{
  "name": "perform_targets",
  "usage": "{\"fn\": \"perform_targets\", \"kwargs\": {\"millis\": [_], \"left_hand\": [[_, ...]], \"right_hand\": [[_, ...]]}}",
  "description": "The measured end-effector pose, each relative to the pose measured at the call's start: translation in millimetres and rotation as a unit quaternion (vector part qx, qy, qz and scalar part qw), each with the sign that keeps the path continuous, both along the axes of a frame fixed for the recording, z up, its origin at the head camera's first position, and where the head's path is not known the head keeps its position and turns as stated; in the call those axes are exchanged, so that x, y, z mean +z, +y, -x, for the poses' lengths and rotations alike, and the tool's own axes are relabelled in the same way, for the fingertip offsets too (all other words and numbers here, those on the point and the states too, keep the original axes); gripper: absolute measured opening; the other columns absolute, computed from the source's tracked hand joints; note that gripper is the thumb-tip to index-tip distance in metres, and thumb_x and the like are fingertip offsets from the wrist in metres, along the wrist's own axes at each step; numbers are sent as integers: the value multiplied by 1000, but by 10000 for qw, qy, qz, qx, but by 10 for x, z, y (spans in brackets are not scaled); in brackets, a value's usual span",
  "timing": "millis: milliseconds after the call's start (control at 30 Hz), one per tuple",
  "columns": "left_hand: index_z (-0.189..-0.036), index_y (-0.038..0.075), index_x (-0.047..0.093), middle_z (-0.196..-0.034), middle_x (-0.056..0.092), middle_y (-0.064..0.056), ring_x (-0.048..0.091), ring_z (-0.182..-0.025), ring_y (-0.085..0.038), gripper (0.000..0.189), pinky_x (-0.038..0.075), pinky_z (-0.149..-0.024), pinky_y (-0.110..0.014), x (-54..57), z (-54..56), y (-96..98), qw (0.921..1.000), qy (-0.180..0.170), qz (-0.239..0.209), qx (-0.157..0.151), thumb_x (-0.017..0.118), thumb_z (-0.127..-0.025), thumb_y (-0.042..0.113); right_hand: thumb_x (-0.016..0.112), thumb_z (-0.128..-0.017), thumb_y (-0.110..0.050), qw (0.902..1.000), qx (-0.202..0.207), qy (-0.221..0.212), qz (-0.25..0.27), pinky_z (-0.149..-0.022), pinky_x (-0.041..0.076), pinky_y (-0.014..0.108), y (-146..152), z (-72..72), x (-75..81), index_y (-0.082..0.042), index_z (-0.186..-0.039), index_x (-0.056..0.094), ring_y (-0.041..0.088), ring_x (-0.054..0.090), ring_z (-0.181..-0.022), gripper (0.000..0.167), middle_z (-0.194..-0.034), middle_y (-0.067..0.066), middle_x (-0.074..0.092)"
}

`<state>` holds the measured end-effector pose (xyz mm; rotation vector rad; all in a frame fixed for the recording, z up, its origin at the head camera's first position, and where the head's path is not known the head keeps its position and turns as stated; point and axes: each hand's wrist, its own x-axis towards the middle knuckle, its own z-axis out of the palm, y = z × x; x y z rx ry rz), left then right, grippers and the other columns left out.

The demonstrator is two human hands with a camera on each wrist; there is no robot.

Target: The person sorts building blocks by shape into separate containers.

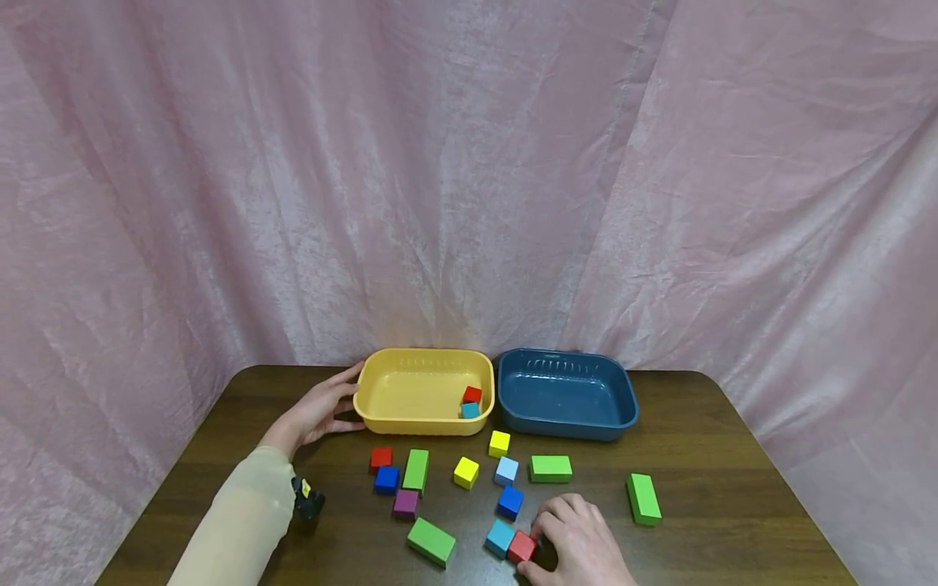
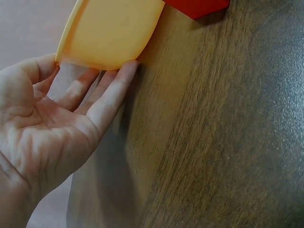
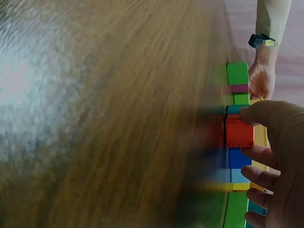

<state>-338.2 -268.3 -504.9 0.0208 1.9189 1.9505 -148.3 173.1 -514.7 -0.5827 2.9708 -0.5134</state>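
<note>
My right hand (image 1: 579, 541) is at the front of the table, its thumb and index finger pinching a red cube (image 1: 521, 547). In the right wrist view that red cube (image 3: 240, 131) shows between thumb and index finger, the other fingers spread apart. A light blue cube (image 1: 500, 538) touches its left side. At the back left, my left hand (image 1: 318, 411) touches the left end of a yellow tray (image 1: 428, 426). Its fingers lie nearly straight against the tray wall (image 2: 109, 47), with the thumb at the rim. Inside the tray are a red cube (image 1: 472, 395) and a light blue cube (image 1: 470, 411).
A dark blue tray (image 1: 567, 427) stands right of the yellow one. Between trays and front edge lie several green blocks (image 1: 551, 469), yellow cubes (image 1: 466, 473), blue cubes (image 1: 510, 502), a purple cube (image 1: 405, 504) and another red cube (image 1: 381, 458). A pink curtain (image 1: 469, 179) hangs behind.
</note>
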Motion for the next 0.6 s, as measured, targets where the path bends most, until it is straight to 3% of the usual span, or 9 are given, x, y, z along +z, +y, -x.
{"fn": "perform_targets", "kwargs": {"millis": [600], "left_hand": [[-165, 33, 18, -165, 21, -16, 53, -128, -37, 63, 53, -95, -58, -26, -3, 17, 10000, -25, -5, 93, 47, -110, 24]], "right_hand": [[78, -78, -64, 9993, -133, 231, 273, -93, 47, 54, 97, 56, 135, -38, -89, 68, 19, 50, -109, 30, -107, -14, 60]]}}
